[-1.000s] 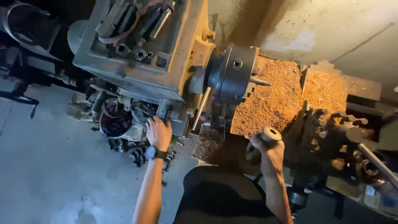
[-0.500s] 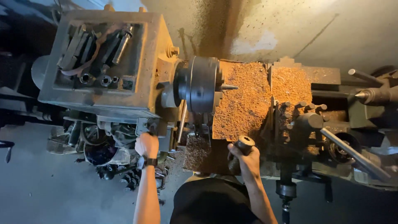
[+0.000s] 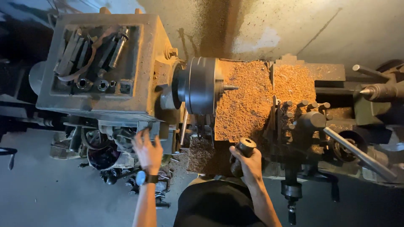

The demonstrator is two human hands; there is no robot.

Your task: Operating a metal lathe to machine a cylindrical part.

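View shifted — left hand (image 3: 148, 152) on headstock edge (image 3: 147, 122), right hand (image 3: 249, 164) gripping handle (image 3: 244, 149).

You are looking at no package, label, sign or screen anywhere around your hands. The nearest thing to a display is sitting just below your left hand (image 3: 148, 152): the round blue-faced watch (image 3: 140, 178) on a dark strap, its face too small to make out.
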